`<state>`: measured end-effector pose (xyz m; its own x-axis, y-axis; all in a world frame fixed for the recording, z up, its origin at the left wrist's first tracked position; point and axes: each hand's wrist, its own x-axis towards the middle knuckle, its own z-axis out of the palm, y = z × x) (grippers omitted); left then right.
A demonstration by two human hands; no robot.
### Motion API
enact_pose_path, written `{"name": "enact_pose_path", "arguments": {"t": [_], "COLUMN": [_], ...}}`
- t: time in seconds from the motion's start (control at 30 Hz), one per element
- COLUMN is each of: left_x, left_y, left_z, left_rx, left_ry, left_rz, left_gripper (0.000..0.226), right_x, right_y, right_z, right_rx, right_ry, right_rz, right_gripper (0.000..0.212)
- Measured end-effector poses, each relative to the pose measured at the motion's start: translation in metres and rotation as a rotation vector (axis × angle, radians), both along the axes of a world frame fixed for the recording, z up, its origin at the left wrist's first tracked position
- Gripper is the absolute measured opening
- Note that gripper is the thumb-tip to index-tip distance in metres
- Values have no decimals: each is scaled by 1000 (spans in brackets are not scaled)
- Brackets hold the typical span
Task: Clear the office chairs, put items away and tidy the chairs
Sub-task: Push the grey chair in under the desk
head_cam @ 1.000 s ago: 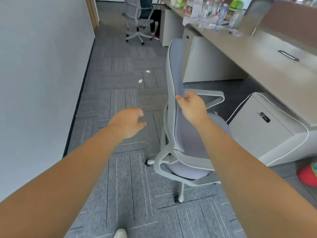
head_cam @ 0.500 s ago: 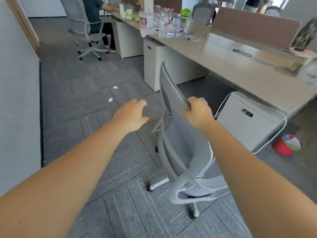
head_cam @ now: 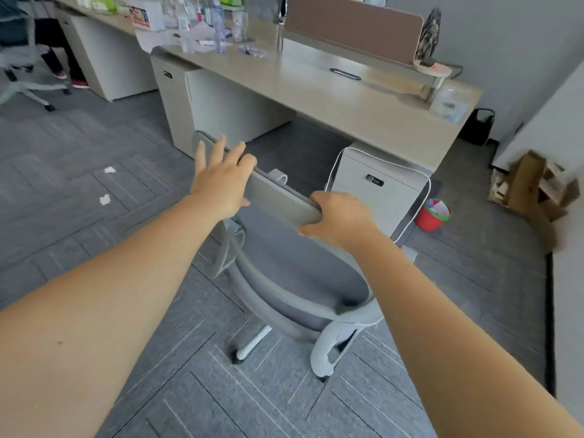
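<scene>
A grey office chair with a mesh back stands in front of me, its back turned toward me and its seat facing the long desk. My right hand grips the right end of the chair's top edge. My left hand rests on the left part of that edge, fingers spread and reaching over it. The seat is mostly hidden behind the backrest. The gap under the desk lies just beyond the chair.
A white drawer cabinet with a cable looped on it stands right of the gap, a red bucket beside it. Cardboard boxes sit at far right. Bottles and papers crowd the desk's far end. Another chair stands at top left.
The chair has swung round so its back faces me squarely. My left hand, free in the air before, has landed on the top edge. My view has turned toward the desk.
</scene>
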<state>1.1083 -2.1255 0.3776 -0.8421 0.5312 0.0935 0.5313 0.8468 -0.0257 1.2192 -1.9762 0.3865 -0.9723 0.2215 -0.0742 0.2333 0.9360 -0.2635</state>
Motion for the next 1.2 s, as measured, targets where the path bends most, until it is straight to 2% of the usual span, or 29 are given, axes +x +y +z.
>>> {"name": "enact_pose_path", "arguments": {"t": [0.03,0.1,0.17,0.37,0.43,0.67,0.8,0.97,1.2], "left_x": [-3,-6,-4,19,28,64,73,70,40], "left_y": [3,5,6,10,8,2,11,23,2], "left_z": [1,4,7,-5,-8,-9,-12,-19,-28], "left_rx": [6,29,89,151,152,174,200,256,314], "left_ry": [24,32,-1,-13,-6,17,41,118,246], "left_rz": [-48,-146,-193,-258,-241,-112,-36,46,217], "left_gripper": [63,57,59,61,61,59,61,62,70], "right_x": [3,8,14,34,39,50,44,21,-28], "right_y": [5,13,20,40,41,43,54,61,54], "right_z": [-2,-4,-4,-6,-8,-13,-13,-14,-15], "right_rx": [29,67,107,223,234,250,252,262,185], "right_ry": [28,81,106,113,94,75,85,125,204], "right_rz": [16,51,96,161,164,219,149,42,124], "right_gripper": [35,27,20,25,30,25,39,50,47]}}
